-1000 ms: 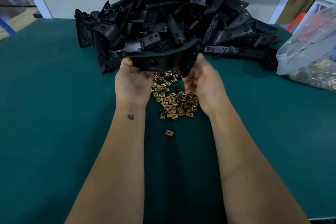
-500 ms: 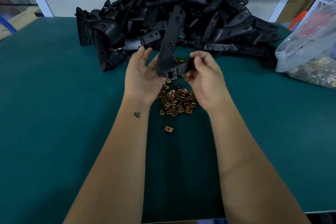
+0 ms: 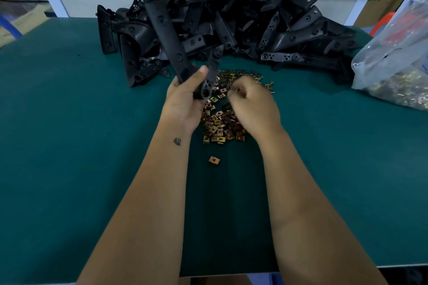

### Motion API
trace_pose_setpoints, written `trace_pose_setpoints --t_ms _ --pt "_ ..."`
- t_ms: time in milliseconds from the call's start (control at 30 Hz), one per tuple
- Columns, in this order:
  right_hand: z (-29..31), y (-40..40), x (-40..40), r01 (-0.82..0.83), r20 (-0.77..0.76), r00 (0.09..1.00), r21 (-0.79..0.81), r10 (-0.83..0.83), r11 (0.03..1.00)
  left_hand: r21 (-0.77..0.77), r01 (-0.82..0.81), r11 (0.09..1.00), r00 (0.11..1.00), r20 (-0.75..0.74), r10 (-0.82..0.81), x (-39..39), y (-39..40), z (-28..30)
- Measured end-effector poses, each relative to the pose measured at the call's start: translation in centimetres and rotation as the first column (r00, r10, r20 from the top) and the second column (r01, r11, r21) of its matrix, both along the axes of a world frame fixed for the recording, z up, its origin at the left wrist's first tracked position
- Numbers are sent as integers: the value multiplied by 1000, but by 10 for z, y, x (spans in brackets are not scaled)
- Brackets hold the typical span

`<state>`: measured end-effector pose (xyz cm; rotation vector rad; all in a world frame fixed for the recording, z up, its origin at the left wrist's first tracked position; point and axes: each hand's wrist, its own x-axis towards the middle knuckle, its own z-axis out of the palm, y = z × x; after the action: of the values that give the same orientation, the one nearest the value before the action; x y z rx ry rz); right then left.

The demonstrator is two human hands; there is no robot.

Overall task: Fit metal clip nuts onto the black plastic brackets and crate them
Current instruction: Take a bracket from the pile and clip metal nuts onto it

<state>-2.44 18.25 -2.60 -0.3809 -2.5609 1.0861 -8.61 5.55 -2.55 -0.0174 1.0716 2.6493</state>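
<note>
My left hand (image 3: 185, 99) grips a black plastic bracket (image 3: 169, 37) near its bend, the long arm pointing up and away toward the heap. My right hand (image 3: 252, 104) hovers over the pile of metal clip nuts (image 3: 222, 122) with its fingers curled down among them; whether it pinches a nut is hidden by the hand. One loose clip nut (image 3: 214, 160) lies apart, nearer to me. A large heap of black brackets (image 3: 231, 18) fills the far middle of the table.
The green table mat (image 3: 69, 146) spreads to both sides and toward its front edge. A clear plastic bag of more clip nuts (image 3: 398, 76) sits at the right edge. Cardboard boxes stand behind the table at the far right and left.
My right hand has let go of the bracket and dropped onto the clip nut pile. My left hand now holds the bracket alone, swung upright and tilted left.
</note>
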Motion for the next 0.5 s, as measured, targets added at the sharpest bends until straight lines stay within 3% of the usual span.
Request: trace_pose_setpoints --t_ms 33,100,267,500 --pt "-2 -2 1 -9 91 996 200 -9 980 50 -18 999 999 27 16 -1 -2 -1" --pt "-4 -8 1 -78 171 985 371 14 925 116 -50 992 996 80 40 -2 -4 -3" --pt "-7 -19 -4 -87 92 994 373 56 924 236 -89 968 986 161 52 0 -4 -1" --pt "-13 -22 -9 -23 -52 998 348 44 937 225 -111 968 986 149 79 2 -2 -1"
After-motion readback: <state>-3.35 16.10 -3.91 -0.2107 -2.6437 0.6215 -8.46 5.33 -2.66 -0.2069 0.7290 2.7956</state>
